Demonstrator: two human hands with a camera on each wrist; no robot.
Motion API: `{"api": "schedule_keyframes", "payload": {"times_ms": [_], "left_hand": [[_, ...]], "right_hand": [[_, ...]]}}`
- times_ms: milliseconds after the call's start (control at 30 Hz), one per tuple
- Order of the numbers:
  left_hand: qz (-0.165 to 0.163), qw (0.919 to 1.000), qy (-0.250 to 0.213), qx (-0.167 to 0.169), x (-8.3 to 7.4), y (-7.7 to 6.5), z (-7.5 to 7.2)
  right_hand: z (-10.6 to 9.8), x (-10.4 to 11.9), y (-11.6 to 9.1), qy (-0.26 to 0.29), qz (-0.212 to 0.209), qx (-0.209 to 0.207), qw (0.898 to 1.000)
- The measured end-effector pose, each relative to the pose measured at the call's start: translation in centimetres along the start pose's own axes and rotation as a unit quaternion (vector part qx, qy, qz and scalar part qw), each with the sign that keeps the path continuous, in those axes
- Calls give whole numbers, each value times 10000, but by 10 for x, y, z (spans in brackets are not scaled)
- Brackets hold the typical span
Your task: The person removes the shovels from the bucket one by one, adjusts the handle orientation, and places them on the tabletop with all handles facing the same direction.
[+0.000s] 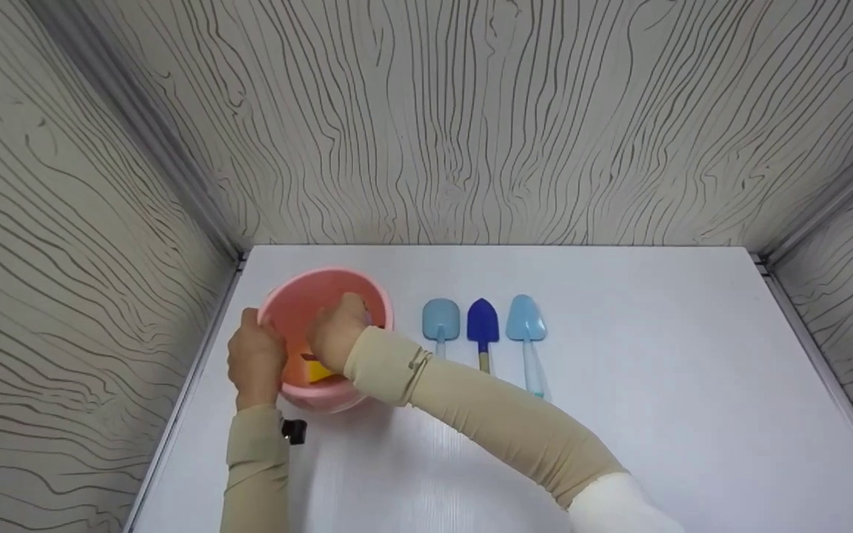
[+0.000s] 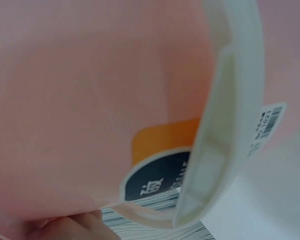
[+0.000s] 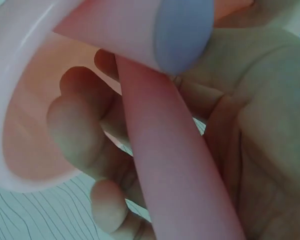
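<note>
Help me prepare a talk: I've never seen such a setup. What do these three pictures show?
There is no machine: these are a person's bare hands. The widest picture comes from a camera worn on the head; the close-ups come from one on each wrist. The left hand grips the rim of a tilted pink bucket. The right hand reaches inside, and its wrist picture shows fingers curled around a tapered pink piece. Something yellow also lies in the bucket. On the white table beside it lie a broad light-blue shovel, a dark-blue shovel and a tapered light-blue shovel; the right sleeve hides some handle ends.
</note>
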State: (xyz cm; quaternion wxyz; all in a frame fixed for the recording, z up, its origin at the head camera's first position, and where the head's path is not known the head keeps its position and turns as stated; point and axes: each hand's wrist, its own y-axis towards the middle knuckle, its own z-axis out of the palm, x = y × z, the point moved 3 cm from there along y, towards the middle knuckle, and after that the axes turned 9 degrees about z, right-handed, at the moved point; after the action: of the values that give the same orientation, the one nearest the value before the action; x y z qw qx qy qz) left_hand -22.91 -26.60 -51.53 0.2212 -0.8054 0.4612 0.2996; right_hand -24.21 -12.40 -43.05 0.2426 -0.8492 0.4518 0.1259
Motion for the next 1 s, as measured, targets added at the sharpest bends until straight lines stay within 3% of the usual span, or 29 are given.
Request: {"api": "schedule_keyframes", "payload": {"times_ms": [233, 367, 500, 767, 867, 1000], "left_hand": [[81, 9999, 60, 22, 0, 0, 3], [149, 9998, 133, 17, 1, -1, 2], [204, 9996, 195, -40, 3, 0, 0], [325, 9991, 218, -168, 4, -2, -1], [344, 9990, 227, -153, 4, -2, -1], [340, 9989, 285, -177, 4, -3, -3]], "right_hand": [[8, -19, -1, 479, -59, -277, 9984], [13, -29, 0, 933, 114, -475, 9944], [15, -34, 3, 1109, 337, -430, 9923], [22, -47, 5, 1468, 306, -440, 9877], [30, -56, 4, 1857, 343, -543, 9805], [40, -74, 1, 2580, 530, -798, 9614]]}}
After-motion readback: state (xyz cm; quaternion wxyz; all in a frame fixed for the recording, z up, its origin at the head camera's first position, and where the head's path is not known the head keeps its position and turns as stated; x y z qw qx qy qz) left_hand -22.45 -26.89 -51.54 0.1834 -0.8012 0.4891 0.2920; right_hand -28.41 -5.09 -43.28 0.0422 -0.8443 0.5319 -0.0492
